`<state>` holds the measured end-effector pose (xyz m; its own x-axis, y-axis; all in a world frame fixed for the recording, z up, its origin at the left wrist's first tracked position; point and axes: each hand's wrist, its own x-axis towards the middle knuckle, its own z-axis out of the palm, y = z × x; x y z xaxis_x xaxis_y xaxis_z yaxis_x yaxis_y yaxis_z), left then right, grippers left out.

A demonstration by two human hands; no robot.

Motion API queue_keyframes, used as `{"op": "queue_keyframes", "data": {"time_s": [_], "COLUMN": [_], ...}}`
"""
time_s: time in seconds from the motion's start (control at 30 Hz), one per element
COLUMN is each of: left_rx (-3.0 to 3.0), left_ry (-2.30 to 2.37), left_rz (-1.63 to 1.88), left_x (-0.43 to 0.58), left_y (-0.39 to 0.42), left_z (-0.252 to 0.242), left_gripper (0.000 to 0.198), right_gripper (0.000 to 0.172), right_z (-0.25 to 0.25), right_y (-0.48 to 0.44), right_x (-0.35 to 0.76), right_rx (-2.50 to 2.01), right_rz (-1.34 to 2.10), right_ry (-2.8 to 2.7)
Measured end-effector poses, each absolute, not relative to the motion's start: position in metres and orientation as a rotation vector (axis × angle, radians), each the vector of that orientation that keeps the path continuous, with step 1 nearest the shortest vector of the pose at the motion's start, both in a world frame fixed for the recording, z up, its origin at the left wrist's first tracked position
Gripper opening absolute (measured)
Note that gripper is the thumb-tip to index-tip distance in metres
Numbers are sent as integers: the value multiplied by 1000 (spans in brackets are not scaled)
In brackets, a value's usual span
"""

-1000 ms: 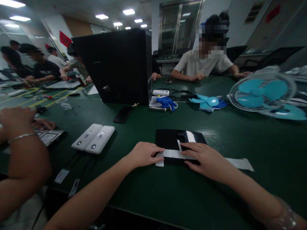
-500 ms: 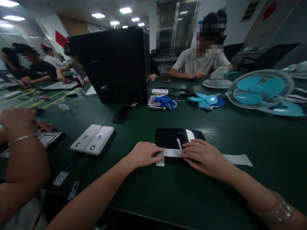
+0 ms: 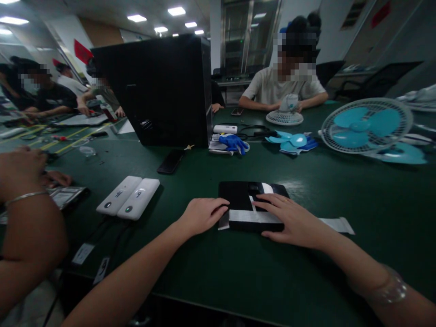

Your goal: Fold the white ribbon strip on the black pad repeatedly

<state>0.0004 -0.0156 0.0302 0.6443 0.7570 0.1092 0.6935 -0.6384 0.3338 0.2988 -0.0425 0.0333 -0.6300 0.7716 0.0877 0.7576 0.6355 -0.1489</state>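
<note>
A flat black device [image 3: 240,196] lies on the green table [image 3: 211,268] in front of me, with a white paper strip [image 3: 254,216] laid across its near edge and trailing off to the right. My left hand [image 3: 200,215] rests at the device's left edge, fingers curled with the fingertips on the black surface by the strip's left end. My right hand [image 3: 289,219] lies flat on the device, fingers stretched out and pressing the strip down.
Two white power banks [image 3: 128,201] with cables lie to the left, a black phone [image 3: 170,161] and a black computer case [image 3: 160,91] behind. Blue gloves [image 3: 233,143], loose fan blades [image 3: 291,141] and a blue fan [image 3: 366,125] stand at the back right. A neighbour's arm [image 3: 30,227] is at left; another person sits opposite.
My left hand slid up from the strip's left end onto the device's edge, and my right fingers moved further up the device. The person opposite has brought a fan part in front of them.
</note>
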Motion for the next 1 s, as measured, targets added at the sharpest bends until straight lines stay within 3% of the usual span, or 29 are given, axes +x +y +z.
{"op": "queue_keyframes", "data": {"time_s": [0.43, 0.63, 1.0], "left_rx": [2395, 2342, 2359], "left_ry": [1490, 1473, 1429], "left_rz": [455, 434, 341], "left_x": [0, -2, -3], "left_y": [-11, -8, -9], "left_z": [28, 24, 24], "left_gripper": [25, 25, 27], "right_gripper": [68, 75, 90], "right_z": [40, 37, 36], "right_y": [-34, -12, 3], "right_x": [306, 352, 481], "right_rx": [-1291, -1774, -2585], "right_rz": [97, 47, 277], "right_ry": [-2672, -2516, -1757]}}
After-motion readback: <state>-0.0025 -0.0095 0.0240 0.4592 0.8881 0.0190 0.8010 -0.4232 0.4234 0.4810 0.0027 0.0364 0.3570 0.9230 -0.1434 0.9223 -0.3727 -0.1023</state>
